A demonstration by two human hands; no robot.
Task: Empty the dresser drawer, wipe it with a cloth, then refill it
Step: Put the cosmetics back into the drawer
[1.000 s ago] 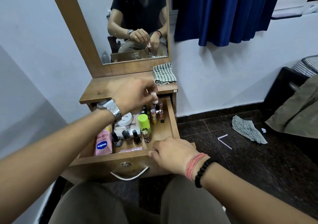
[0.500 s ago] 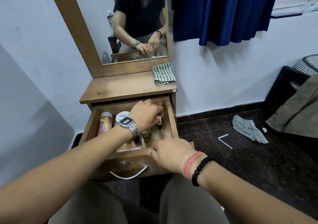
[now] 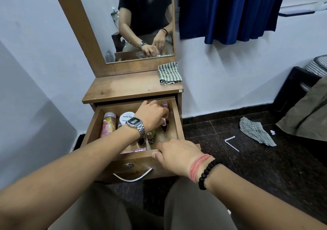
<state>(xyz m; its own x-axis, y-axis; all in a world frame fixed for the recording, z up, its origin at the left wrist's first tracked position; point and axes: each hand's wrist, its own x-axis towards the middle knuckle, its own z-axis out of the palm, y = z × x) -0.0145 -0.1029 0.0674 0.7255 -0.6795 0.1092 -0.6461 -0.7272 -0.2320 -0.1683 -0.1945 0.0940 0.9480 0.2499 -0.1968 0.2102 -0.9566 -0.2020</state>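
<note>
Two hands are working at the open dresser drawer (image 3: pixel 174 116). The left hand (image 3: pixel 150 117), wearing a metal watch (image 3: pixel 136 124), is reaching deep into the drawer's right part, its fingers (image 3: pixel 163 114) curling down round a small pale bottle (image 3: pixel 164 121) — the grip itself is partly hidden behind the knuckles. The right hand (image 3: pixel 175 156), with a red thread band and a black bead bracelet (image 3: pixel 208 174) at the wrist, is gripping the drawer's front edge, fingers hooking over it.

Inside the drawer a pink can (image 3: pixel 108 123) is lying along the left wall, a white jar (image 3: pixel 126 117) is sitting beside it, and several small dark bottles (image 3: pixel 165 128) are standing near the right side.

On the wooden surface (image 3: pixel 123 88) above, a folded striped cloth (image 3: pixel 169 73) is resting at the back right corner, touching the mirror frame (image 3: pixel 85 31). White walls are meeting a dark speckled floor (image 3: pixel 265 167), where a second crumpled cloth (image 3: pixel 256 132) and a bent white strip (image 3: pixel 231 142) are lying — well apart from the dresser. A blue curtain (image 3: pixel 230 10) is hanging at the upper right.
</note>
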